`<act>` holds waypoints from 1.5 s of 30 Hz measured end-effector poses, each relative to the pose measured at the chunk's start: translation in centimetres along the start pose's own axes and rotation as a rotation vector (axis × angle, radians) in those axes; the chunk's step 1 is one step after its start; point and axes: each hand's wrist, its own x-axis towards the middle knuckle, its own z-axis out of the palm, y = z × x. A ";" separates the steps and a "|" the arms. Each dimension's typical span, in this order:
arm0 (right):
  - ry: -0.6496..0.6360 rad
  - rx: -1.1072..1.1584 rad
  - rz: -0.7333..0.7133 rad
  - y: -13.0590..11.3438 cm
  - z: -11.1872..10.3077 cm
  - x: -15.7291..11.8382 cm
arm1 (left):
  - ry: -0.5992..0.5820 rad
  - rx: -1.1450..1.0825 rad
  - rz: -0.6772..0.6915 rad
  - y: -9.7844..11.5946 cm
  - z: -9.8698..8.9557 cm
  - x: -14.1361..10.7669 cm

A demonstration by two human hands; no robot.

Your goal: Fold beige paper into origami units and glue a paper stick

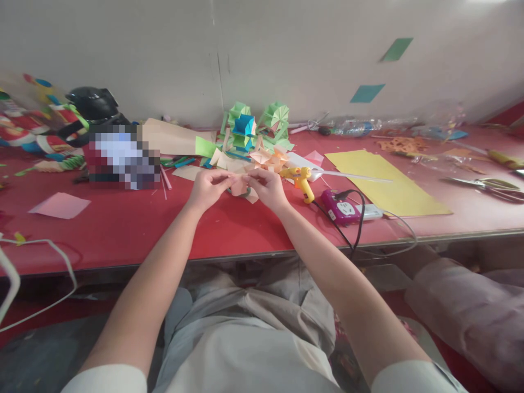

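I held a small peach-pink paper piece [238,187] above the red tabletop [241,234], left of the yellow glue gun [304,185] and near it. My left grip [208,188], the one farther from the glue gun, was drawn in to a pinch, thumb and forefinger meeting at the paper's left side. My right grip [268,190], between the paper and the glue gun, was pinched just as closely at the paper's right side. The piece sat right between my fingertips, its lower part showing beneath them; its folds were too small for me to make out.

Behind the glue gun and a little to its left lay a heap of peach paper shapes [270,156], with a blue folded paper [244,125] and a green pleated paper [276,115] farther back. A clear stick [356,175] reached rightward from the glue gun, over a yellow sheet [393,183]. Just right of the glue gun, closer to me, was a purple power socket [341,210]. Scissors [487,185] lay well to its right, and a pink sheet [60,206] far to its left.
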 end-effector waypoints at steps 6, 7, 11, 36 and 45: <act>0.000 -0.013 0.004 0.2 0.0 0.0 | -0.008 -0.003 -0.002 0.2 -0.2 0.1; -0.001 -0.019 0.005 0.1 0.0 0.0 | -0.005 -0.004 -0.009 0.2 -0.2 0.1; 0.004 -0.034 0.015 0.0 0.0 0.0 | -0.003 0.006 -0.040 0.3 -0.2 0.1; 0.016 0.081 0.067 -0.2 0.0 0.0 | -0.085 -0.125 -0.148 0.2 0.0 0.1; 0.038 0.168 0.126 0.2 0.3 -0.1 | -0.098 -0.047 -0.150 -0.8 -0.1 0.1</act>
